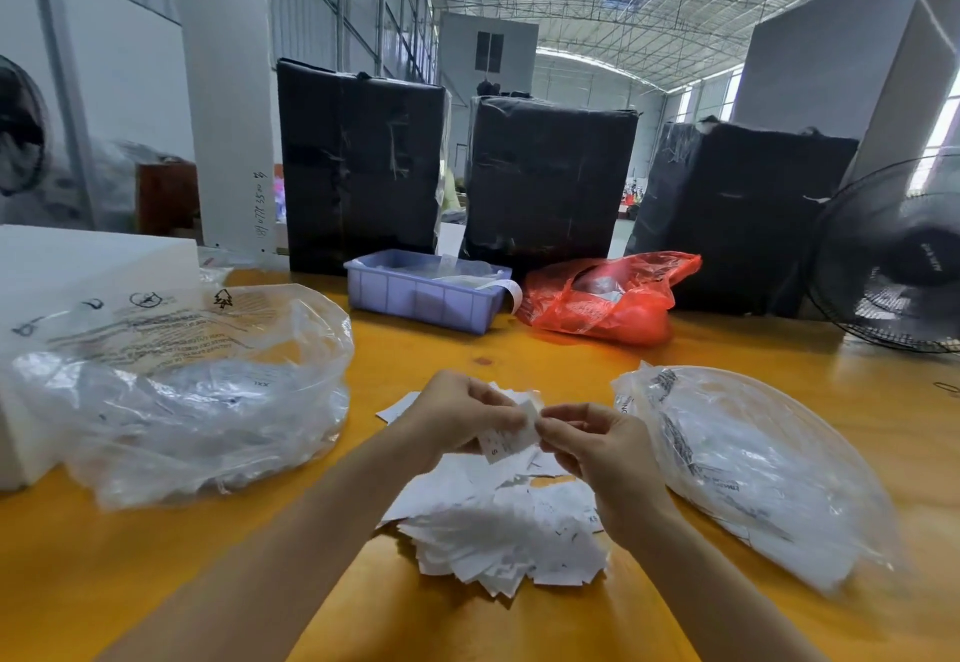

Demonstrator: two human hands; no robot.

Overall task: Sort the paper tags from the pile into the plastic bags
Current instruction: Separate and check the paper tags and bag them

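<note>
Mid-sort, by the look of it, with one tag being read or peeled from a small held stack. Left hand [467, 414] curled round a few paper tags [506, 435], thumb and fingers pinching them just above the pile [498, 521]; an "S" legible on the front tag. Right hand [597, 445] touching the same tags from the other side, fingertips pinched on the upper edge of the top one, the rest of the fingers loosely curled. Directly beneath and toward the person from both hands, the loose heap of white tags spread on the yellow desk [519, 354]. Out beyond the left hand, well apart, a large clear plastic bag [197, 391] lying open-mouthed with tags inside, one seemingly marked "XXL". Close beside the right hand on its outer side, a second clear bag [753, 469], also partly filled.

Beyond the hands, toward the far edge of the desk, a blue tray [421, 297] and a red bag [608, 297].

Likely next: separating the top tag cleanly without dragging its neighbours, confirming the size mark, then carrying it sideways to whichever bag matches. Plenty left in the pile, so far from finished.
</note>
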